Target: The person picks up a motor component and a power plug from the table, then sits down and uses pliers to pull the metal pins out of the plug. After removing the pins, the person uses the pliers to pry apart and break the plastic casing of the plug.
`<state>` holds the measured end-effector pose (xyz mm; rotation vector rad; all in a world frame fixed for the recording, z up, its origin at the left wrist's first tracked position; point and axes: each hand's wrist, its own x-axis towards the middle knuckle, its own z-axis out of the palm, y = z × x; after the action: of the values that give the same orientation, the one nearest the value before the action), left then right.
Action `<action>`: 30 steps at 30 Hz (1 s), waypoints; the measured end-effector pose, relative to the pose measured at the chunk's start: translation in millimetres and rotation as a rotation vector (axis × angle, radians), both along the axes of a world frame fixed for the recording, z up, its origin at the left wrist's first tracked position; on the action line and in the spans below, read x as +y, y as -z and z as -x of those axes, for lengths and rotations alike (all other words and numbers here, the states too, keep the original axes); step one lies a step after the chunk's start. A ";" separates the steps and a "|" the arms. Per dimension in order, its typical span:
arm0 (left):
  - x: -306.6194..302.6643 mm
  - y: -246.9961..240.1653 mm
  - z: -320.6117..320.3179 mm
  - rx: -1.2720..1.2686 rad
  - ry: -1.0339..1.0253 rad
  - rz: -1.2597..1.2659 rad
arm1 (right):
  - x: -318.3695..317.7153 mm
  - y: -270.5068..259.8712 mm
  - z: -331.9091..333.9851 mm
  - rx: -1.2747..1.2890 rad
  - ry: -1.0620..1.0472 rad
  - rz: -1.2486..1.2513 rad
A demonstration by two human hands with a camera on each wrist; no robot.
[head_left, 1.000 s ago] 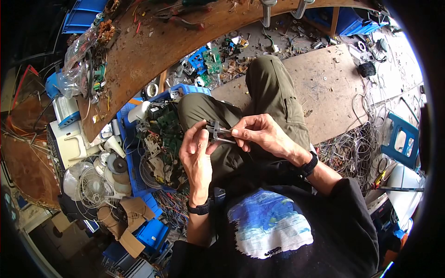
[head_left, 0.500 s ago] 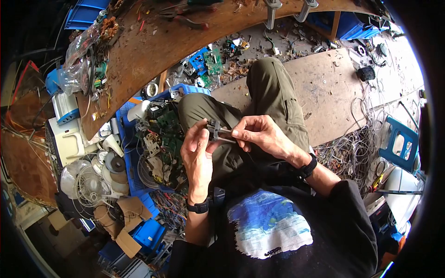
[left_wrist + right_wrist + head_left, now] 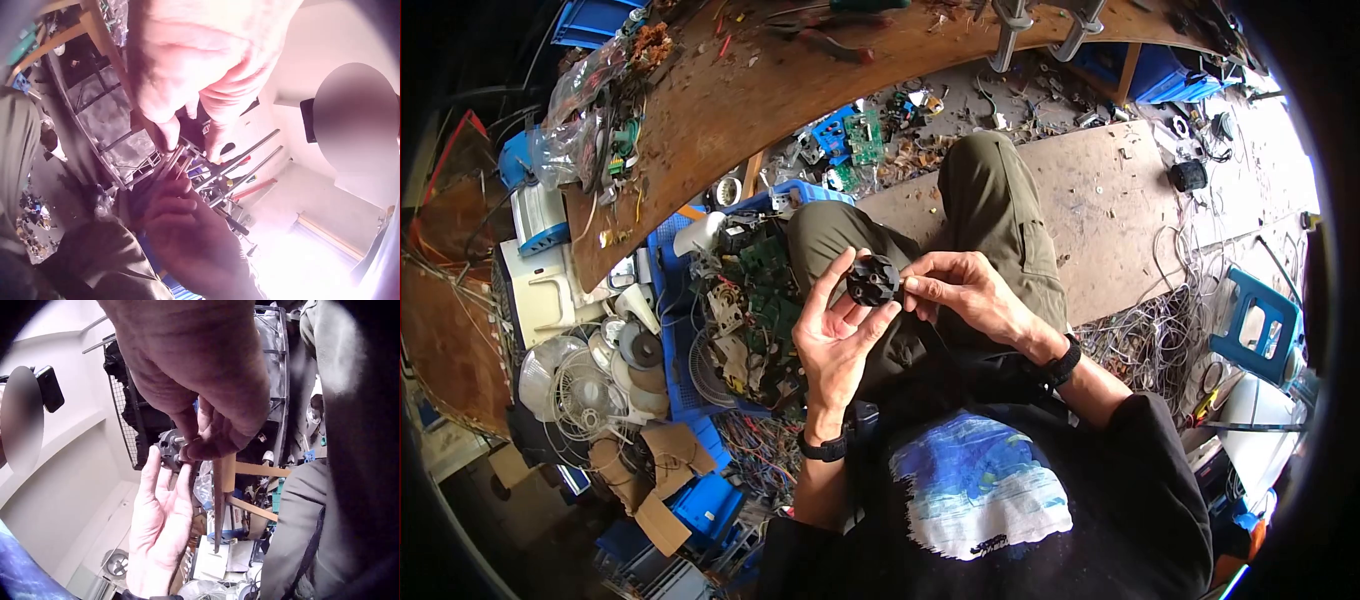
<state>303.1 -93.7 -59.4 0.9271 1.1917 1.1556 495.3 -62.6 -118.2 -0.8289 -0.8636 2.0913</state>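
Note:
A black round plastic part (image 3: 873, 281) with notches around its face is held up above the lap. My left hand (image 3: 832, 335) grips its edge between thumb and fingertips, palm turned up. From the right, my right hand (image 3: 980, 300) pinches a thin metal rod (image 3: 179, 440) standing out of the part. In the left wrist view two metal rods (image 3: 175, 161) run between the fingers of both hands. The head view shows the part's face, with most of the rods hidden behind it and the right fingers.
A curved wooden bench (image 3: 700, 150) with pliers (image 3: 835, 46) arches ahead. On the left, a blue crate (image 3: 692, 395) bears circuit boards and scrap, beside fan parts (image 3: 600, 385). A wooden board (image 3: 1100, 200) lies in front, tangled wires (image 3: 1145, 340) and a blue stool (image 3: 1257, 325) to the right.
The black part has been turned so its round face points up toward the head camera; before, its side and rods showed. The left fingers have spread around its edge. The right hand keeps its pinch.

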 end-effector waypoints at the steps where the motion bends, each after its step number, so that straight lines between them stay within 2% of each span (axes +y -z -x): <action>1: -0.5 0.5 0.3 0.038 0.012 -0.024 | -0.4 0.8 0.9 -0.003 -0.003 -0.001; 6: -3.3 1.4 -0.9 0.151 0.022 -0.078 | 0.3 -1.3 4.6 -0.010 0.006 -0.017; 9: -5.7 6.8 0.1 0.140 -0.006 -0.040 | 0.2 -5.4 3.5 -0.034 -0.007 -0.046; 12: -5.0 -1.4 -0.3 0.237 -0.031 0.078 | -1.6 -2.0 6.4 -0.029 0.032 -0.039; 16: -4.8 2.2 2.2 0.107 -0.023 0.067 | -5.0 2.0 8.2 -0.062 -0.004 -0.006; 20: -7.7 9.4 8.9 0.106 -0.010 0.084 | -8.8 5.2 14.1 -0.047 0.035 -0.125; 22: -7.9 18.9 12.6 0.062 -0.018 0.035 | -9.4 3.4 14.7 -0.225 0.014 -0.109; 24: -6.7 20.4 15.7 -0.094 -0.014 0.031 | -9.6 -5.8 17.7 -0.291 0.010 -0.172; 26: -5.3 22.2 18.8 -0.270 -0.023 0.005 | -11.3 -15.1 23.2 -0.268 0.026 -0.169; 30: -5.4 29.8 24.9 -0.309 -0.002 0.005 | -12.0 -23.8 37.1 -0.222 0.041 -0.117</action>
<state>278.2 -99.1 -89.2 0.7124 0.9449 1.2458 458.2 -74.6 -94.5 -1.0198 -1.0661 1.9172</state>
